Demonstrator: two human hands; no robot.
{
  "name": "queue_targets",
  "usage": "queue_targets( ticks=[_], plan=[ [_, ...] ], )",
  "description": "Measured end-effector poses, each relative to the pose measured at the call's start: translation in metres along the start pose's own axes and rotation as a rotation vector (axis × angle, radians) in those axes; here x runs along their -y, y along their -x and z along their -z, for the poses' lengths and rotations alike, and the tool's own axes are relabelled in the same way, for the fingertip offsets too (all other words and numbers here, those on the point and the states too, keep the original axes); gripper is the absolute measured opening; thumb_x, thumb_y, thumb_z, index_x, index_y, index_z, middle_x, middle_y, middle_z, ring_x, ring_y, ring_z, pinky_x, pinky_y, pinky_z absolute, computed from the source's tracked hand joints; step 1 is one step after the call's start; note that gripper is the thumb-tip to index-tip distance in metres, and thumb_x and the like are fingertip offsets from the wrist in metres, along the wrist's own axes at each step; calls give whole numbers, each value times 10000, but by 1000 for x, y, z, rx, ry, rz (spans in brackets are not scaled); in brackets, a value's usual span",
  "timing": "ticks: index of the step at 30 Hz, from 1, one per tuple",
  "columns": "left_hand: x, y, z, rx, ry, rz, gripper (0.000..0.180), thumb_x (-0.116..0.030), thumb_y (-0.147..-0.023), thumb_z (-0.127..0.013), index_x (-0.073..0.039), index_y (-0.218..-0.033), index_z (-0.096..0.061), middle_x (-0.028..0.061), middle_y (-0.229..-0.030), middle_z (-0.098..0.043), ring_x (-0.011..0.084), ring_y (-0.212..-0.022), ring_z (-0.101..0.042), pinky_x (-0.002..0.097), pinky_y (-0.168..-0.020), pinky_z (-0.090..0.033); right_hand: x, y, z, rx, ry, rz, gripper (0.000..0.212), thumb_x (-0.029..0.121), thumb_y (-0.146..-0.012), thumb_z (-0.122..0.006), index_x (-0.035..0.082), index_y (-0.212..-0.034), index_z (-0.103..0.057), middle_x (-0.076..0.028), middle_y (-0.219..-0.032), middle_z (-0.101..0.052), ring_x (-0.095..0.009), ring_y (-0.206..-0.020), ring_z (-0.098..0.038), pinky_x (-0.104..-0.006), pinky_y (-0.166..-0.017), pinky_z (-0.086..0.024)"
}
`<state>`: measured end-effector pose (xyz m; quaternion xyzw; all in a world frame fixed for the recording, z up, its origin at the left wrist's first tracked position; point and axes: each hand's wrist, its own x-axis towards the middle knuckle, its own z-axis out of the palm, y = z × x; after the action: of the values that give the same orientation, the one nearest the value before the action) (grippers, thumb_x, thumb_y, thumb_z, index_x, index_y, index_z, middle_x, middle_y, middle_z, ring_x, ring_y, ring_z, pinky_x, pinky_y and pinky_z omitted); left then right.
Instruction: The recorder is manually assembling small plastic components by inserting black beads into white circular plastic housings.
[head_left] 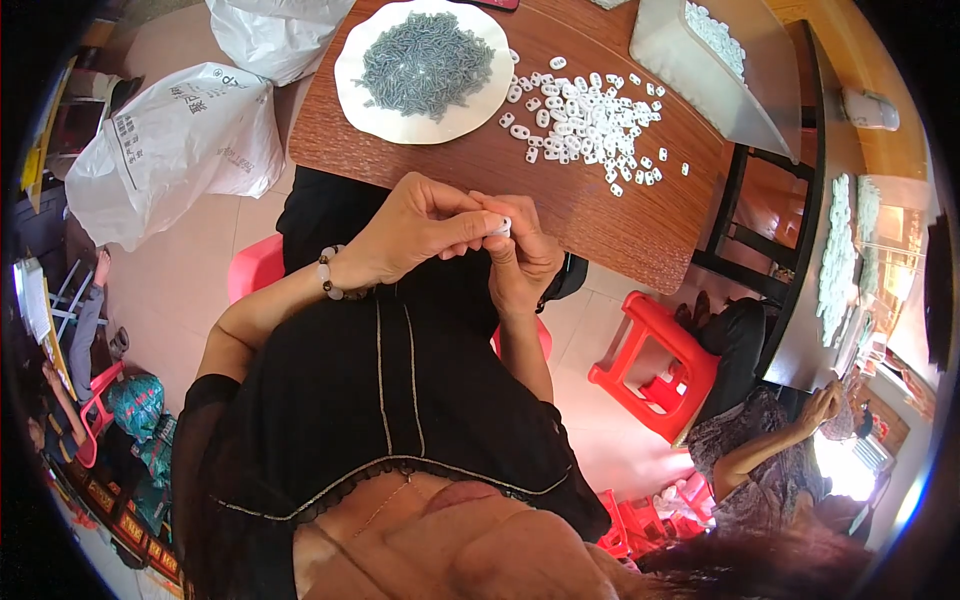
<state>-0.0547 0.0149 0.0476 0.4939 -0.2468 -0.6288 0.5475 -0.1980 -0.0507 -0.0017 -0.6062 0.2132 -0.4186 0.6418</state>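
Firstly, note the white sack (180,150) on the floor beside the table (640,235). Next, a scalloped white plate (350,85) carries heaped grey, rod-like pieces (425,65). Nearer the wearer, the left hand (415,235) pinches a small white part (501,231) between closed thumb and fingertips, at the table's near edge. The right hand (525,262) closes its thumb and fingers on the same part; whether it grips anything else cannot be told. Further right, loose two-holed white parts (590,120) lie near a pale bin (680,75).
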Motion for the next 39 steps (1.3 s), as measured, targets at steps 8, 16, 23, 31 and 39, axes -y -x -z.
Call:
queue_targets(
  ticks=[8, 16, 23, 31, 39],
  plan=[
    [4, -1, 2, 3, 23, 29, 177, -171, -883, -665, -5, -870, -726, 2, -638, -589, 30, -542, -482, 172, -464, -367, 0, 1, -2, -30, 104, 13, 316, 247, -861, -675, -23, -1023, -681, -111, -940, -693, -191, -872, -586, -297, -789, -472],
    [9, -6, -1, -28, 43, 0, 228, -201, -904, -644, -2, -815, -710, -1, -637, -583, 29, -552, -482, 171, -475, -368, -6, 0, 3, -37, 20, -55, 290, 197, -887, -652, -32, -1065, -660, -137, -1020, -653, -170, -879, -587, -274, -779, -480],
    [17, -14, 4, 0, -6, -73, 274, -246, -943, -590, 2, -915, -703, -3, -720, -617, 38, -616, -511, 186, -539, -411, -11, -8, 9, 52, -180, -61, 375, 221, -905, -631, -42, -1171, -603, -157, -1139, -599, -191, -983, -576, -288, -849, -465],
    [20, -12, 7, -46, -89, -119, 258, -229, -946, -586, 1, -932, -702, -2, -729, -621, 32, -616, -507, 177, -540, -409, -14, -10, 6, 79, -227, -104, 449, 258, -884, -653, -32, -1217, -574, -158, -1157, -605, -215, -1046, -569, -318, -918, -440],
    [18, -11, 5, -76, -184, -193, 237, -223, -938, -598, -12, -927, -705, -5, -713, -619, 27, -602, -517, 177, -527, -406, -22, -11, 13, 150, -246, -68, 488, 265, -894, -643, -56, -1247, -537, -214, -1204, -589, -303, -1140, -560, -377, -972, -424]
  ],
)
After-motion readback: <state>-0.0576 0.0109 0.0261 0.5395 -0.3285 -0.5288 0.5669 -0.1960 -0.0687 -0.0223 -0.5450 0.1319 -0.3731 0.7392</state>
